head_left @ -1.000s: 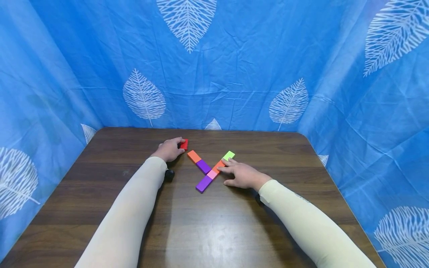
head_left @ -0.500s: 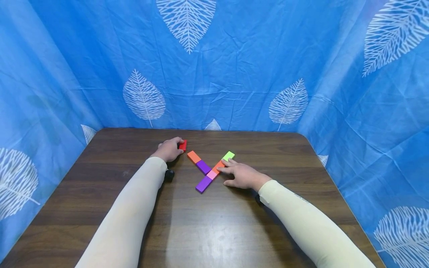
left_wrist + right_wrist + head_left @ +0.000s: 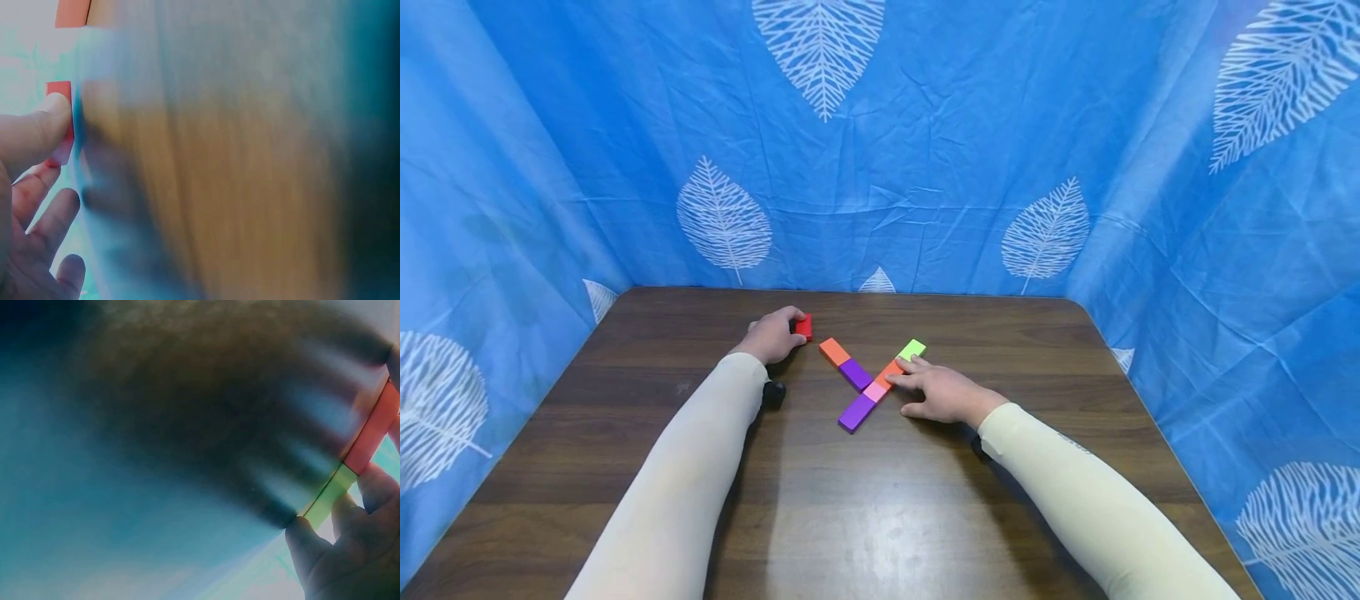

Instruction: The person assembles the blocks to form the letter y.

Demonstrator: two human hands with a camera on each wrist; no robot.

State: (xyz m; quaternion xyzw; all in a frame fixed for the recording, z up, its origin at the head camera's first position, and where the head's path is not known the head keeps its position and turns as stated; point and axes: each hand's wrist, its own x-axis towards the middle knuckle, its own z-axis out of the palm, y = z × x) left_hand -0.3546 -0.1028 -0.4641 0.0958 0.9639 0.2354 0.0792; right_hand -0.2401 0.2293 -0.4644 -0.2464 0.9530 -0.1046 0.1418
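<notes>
My left hand point(image 3: 771, 335) pinches a small flat red block point(image 3: 805, 327) between thumb and finger at the back left of the table. In the left wrist view the thumb lies on the red block point(image 3: 60, 89), the other fingers spread below. My right hand point(image 3: 950, 392) rests with its fingers against a slanting row of blocks: green point(image 3: 913, 348), orange point(image 3: 891, 367), pink point(image 3: 874, 392) and purple point(image 3: 856, 412). Its fingertips touch the green block point(image 3: 331, 494) and orange block point(image 3: 375, 428) in the right wrist view. Another purple block point(image 3: 855, 373) and orange block point(image 3: 833, 351) branch up to the left.
All the blocks lie on a dark wood-grain table point(image 3: 880, 508). A blue curtain point(image 3: 925, 150) printed with white leaves hangs behind the table and along both sides. Both wrists wear dark devices below the pale sleeves point(image 3: 692, 467).
My left hand has shifted slightly left with the red block, away from the orange block. The right hand and the joined blocks stay where they were.
</notes>
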